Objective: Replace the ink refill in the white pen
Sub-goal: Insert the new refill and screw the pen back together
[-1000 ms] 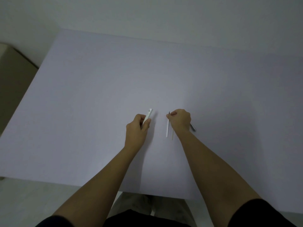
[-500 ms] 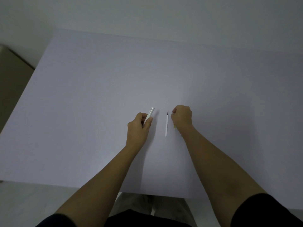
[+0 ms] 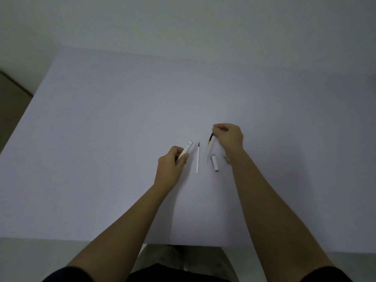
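Note:
My left hand [image 3: 172, 162] grips the white pen barrel [image 3: 186, 150], whose end sticks up and away past my fingers. A thin white refill with a dark tip [image 3: 198, 157] lies flat on the table just right of that hand. My right hand [image 3: 230, 137] is raised a little above the table and pinches a second refill [image 3: 209, 142] by its dark tip; it has a yellow band and hangs blurred, slanting down to the left. A short white pen piece [image 3: 214, 163] lies below it. A small metal part [image 3: 226, 157] lies beside my right wrist.
Everything lies on a wide pale table [image 3: 101, 139] whose near edge runs just in front of my body. A brown piece of furniture [image 3: 10, 94] stands off the table's left side. A plain wall rises behind the far edge.
My right hand has lifted off the table and moved up and right with the yellow-banded refill, uncovering the short white pen piece and the metal part. The left hand has stayed in place.

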A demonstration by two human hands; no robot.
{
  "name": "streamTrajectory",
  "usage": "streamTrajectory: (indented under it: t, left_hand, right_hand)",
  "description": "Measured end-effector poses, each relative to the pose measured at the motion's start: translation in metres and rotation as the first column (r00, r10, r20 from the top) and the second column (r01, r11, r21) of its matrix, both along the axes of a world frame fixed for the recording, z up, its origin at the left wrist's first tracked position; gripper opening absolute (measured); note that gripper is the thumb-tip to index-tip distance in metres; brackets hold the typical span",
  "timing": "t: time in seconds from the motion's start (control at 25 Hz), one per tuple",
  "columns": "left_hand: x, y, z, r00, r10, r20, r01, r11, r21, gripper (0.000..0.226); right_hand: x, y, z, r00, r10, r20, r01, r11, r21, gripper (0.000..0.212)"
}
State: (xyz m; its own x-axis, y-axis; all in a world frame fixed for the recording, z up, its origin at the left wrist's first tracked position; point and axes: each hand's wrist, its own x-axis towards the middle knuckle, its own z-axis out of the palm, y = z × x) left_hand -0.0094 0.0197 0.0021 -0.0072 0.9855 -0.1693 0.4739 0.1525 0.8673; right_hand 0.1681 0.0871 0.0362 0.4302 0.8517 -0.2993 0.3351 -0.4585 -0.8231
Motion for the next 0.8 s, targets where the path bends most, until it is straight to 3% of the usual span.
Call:
streamTrajectory:
  t: [0.16, 0.28, 0.8]
  left_hand:
    - [0.009, -0.003, 0.007, 0.993, -0.117, -0.014, 0.118, 0.992, 0.052, 0.01]
    - [0.016, -0.004, 0.012, 0.981, -0.191, -0.028, 0.193, 0.978, 0.076, 0.008]
    - [0.027, -0.01, 0.018, 0.987, -0.156, 0.03, 0.153, 0.985, 0.074, 0.007]
  right_hand:
    - [0.02, -0.011, 0.014, 0.956, -0.15, -0.254, 0.185, 0.975, 0.121, 0.017]
    - [0.031, -0.018, 0.022, 0.919, -0.201, -0.339, 0.28, 0.939, 0.201, 0.018]
    - [0.035, -0.027, 0.026, 0.898, -0.174, -0.404, 0.292, 0.922, 0.254, 0.029]
